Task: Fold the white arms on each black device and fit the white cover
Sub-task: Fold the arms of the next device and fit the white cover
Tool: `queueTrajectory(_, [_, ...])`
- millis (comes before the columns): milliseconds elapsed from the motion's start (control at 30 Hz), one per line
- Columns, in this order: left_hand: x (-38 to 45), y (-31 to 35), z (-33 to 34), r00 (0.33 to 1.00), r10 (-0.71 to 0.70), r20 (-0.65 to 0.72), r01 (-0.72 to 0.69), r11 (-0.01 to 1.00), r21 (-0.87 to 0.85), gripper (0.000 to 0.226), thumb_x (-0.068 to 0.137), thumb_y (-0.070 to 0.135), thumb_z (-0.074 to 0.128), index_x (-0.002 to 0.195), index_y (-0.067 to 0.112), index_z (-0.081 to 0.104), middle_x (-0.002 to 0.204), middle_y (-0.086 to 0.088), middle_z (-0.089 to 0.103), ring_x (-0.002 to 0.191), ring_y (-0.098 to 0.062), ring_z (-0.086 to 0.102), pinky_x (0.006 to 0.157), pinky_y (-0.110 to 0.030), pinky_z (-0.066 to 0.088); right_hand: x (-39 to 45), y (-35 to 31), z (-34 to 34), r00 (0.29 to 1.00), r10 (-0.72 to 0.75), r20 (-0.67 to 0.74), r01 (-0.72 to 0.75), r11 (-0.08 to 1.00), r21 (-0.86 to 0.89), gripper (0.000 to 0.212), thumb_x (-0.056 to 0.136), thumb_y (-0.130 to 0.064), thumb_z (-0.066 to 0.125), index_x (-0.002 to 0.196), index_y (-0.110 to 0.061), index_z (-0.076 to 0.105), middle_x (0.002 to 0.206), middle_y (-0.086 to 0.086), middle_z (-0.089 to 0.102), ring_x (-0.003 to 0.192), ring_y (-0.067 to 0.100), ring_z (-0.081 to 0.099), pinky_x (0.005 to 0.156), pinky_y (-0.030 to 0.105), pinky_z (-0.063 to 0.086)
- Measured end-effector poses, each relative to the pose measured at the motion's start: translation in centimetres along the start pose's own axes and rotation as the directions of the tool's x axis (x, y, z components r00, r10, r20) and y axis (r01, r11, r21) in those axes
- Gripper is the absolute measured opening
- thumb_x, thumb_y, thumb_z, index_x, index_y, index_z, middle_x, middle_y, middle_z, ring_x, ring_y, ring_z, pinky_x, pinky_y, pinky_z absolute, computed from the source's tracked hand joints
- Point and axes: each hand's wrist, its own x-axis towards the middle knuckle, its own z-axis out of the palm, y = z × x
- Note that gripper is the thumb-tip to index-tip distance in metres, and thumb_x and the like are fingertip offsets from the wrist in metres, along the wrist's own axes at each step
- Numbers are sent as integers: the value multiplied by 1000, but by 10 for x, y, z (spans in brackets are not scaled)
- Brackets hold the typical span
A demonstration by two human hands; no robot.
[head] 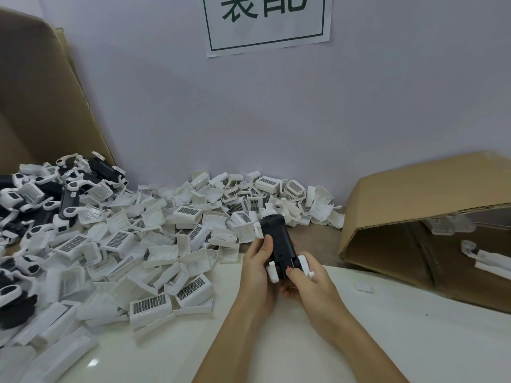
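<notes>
A: A black device (277,246) is held above the near edge of the desk (304,349), just in front of the heap of white covers (154,244). The left hand (258,268) curls round its left side, thumb on top; the right hand (304,283) pinches its near end, thumb by a small red mark.

B: And the white arms (304,262)?

A: Three show, sticking out near its corners, apparently not yet folded flat. No cover is fitted.

B: What surrounds it?

A: Left of the device, past the covers, lies a pile of black-and-white units (36,205) against a cardboard sheet (41,92). To its right a cardboard box (431,217) lies on its side with white parts inside. Behind it, a paper sign (266,20) hangs on the wall.

B: The risk?

A: Likely a thin arm forced against its hinge could snap, or the device could twist from so light a grip and fall.
</notes>
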Motion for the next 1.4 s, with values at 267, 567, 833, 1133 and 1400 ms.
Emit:
queueTrajectory(267, [0,-1,1,1000,0,-10,0,1000,-2,40,82,34,65,112,7,66,100,-19,69,69,-31,64,41,-26,45,2,2,-1,999,34,6,-34,997,64,17,97,-2,52,107,-10,64,77,4,69,65,14,62,66,32,50])
queueTrajectory(567, [1,-1,0,1000,4,-30,-3,1000,23,31,80,37,66,100,14,71,101,-21,67,72,-31,61,41,-25,42,2,3,-2,999,30,28,-31,998,46,24,93,5,47,107,-7,63,76,3,68,66,14,61,66,31,50])
queueTrajectory(833, [0,0,0,1000,7,-1,-7,1000,25,35,82,37,64,104,10,67,98,-21,65,63,-29,60,41,-23,39,0,1,-2,1000,-17,17,17,999,30,22,96,1,50,106,-12,64,77,4,68,66,16,61,64,28,50])
queueTrajectory(1133, [1,-1,1,1000,8,-21,-7,999,31,41,78,35,65,108,6,65,102,-23,64,79,-33,60,47,-27,47,3,4,-1,1000,16,1,-16,996,91,19,96,-2,53,108,-11,65,83,9,68,67,18,61,65,32,49])
queueTrajectory(1400, [2,-1,0,1000,2,-16,-2,1000,27,36,78,36,66,102,9,67,99,-22,61,65,-30,59,41,-24,40,3,5,-4,999,17,35,-20,997,76,25,92,2,50,111,-7,63,82,8,68,68,17,60,67,32,49])
